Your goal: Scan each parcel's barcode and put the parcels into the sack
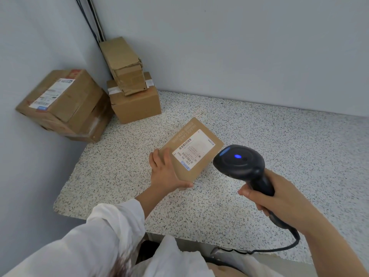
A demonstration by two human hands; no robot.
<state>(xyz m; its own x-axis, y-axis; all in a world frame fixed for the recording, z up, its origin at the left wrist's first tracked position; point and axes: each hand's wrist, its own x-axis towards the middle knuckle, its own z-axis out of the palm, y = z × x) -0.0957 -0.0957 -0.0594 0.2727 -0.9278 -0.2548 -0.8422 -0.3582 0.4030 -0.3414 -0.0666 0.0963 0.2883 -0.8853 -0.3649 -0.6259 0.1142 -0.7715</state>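
The left hand [163,174] is gripping the near corner of the flat parcel [201,168] on the worktop [279,136]. The right hand [283,200] is curling round the scanner [241,164], just beside the parcel's right edge. Speckled surface is lying open rightward, and stacked parcels [135,104] are crowding the far-left wall corner.

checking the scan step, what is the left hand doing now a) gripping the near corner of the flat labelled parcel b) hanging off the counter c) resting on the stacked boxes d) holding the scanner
a: the left hand grips the flat parcel's near corner, thumb along its near edge, while the right hand holds the scanner.
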